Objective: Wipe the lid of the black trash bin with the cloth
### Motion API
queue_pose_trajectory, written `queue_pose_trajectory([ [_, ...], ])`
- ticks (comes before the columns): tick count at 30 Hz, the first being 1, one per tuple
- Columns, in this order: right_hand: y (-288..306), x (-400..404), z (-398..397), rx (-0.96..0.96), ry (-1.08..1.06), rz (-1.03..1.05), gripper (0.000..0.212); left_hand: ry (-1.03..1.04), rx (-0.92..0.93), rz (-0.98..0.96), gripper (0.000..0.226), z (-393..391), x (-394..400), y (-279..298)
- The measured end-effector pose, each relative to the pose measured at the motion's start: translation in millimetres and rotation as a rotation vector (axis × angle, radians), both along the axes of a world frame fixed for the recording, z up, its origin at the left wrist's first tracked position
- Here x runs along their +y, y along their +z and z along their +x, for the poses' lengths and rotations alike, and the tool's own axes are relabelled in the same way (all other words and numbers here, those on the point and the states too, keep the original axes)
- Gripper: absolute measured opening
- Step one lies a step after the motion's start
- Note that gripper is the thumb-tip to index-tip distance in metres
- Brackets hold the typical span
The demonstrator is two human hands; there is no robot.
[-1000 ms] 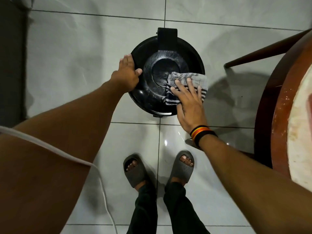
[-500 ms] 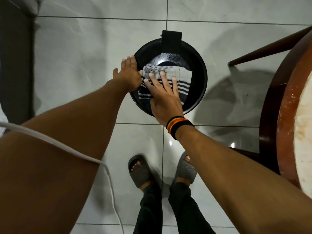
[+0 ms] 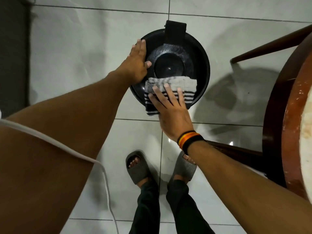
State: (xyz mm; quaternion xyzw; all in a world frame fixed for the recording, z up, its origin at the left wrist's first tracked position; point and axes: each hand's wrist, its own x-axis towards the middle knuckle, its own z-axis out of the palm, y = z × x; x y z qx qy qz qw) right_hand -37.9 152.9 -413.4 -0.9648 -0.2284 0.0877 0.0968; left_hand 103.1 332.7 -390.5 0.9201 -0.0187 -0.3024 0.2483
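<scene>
The round black trash bin lid point(image 3: 189, 56) lies below me on the tiled floor, with a black hinge block at its far edge. My left hand point(image 3: 137, 62) rests flat on the lid's left rim, fingers together, thumb on the lid. A grey cloth with black and white stripes point(image 3: 184, 85) covers the lid's near part and hangs over the near rim. My right hand point(image 3: 170, 107) presses down on the cloth with fingers spread. The lid's near edge is hidden under cloth and hand.
A dark wooden round table point(image 3: 287, 125) with a worn top fills the right side, one leg point(image 3: 270, 46) slanting toward the bin. My feet in grey slippers point(image 3: 136, 168) stand just behind the bin. A white cord point(image 3: 104, 174) hangs at the left. A dark wall strip lies far left.
My right hand has dragged the cloth from the lid's left centre toward me to the near rim, uncovering the lid's middle. My left hand slid further up the left rim.
</scene>
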Motion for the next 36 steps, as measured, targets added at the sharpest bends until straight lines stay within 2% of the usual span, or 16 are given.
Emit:
queue_pose_trajectory([
  [3, 1.5, 42.8, 23.0, -0.063, 0.105, -0.057, 0.063, -0.004, 0.004, 0.039, 0.073, 3.1, -1.9, 3.2],
  [6, 1.5, 61.3, 36.3, -0.057, 0.179, -0.053, 0.059, -0.018, 0.007, 0.056, 0.074, 7.0, -0.1, 7.4],
  [11, -0.1, 25.7, 9.3, -0.061, 0.28, -0.129, 0.065, -0.003, 0.039, 0.045, 0.077, 9.0, -3.2, 14.1],
  [15, 1.6, -46.6, -35.9, 0.027, 0.147, -0.182, 0.088, 0.03, 0.036, 0.034, 0.078, 9.2, -3.2, 14.0],
  [17, 3.2, -62.3, -38.3, 0.042, 0.096, -0.192, 0.092, 0.043, 0.02, 0.027, 0.078, 8.3, -3.2, 11.4],
  [22, 3.5, 4.6, 6.6, 0.011, 0.14, -0.06, 0.074, 0.035, -0.021, 0.035, 0.077, 7.9, -1.5, 6.7],
  [26, 7.2, 59.8, 34.7, 0.003, 0.136, -0.036, 0.059, 0.03, -0.037, 0.054, 0.078, 7.4, -3.2, 8.8],
  [30, 7.5, 25.8, 21.4, 0.009, 0.135, -0.046, 0.063, 0.021, -0.023, 0.052, 0.078, 7.1, -4.0, 9.1],
  [33, 7.7, -12.3, 11.4, 0.064, -0.019, 0.026, 0.07, 0.023, -0.025, 0.056, 0.077, 6.1, -3.3, 5.7],
  [36, 11.7, -7.4, 16.1, 0.106, -0.179, 0.078, 0.065, 0.016, -0.028, 0.064, 0.078, 6.8, -3.9, 4.6],
])
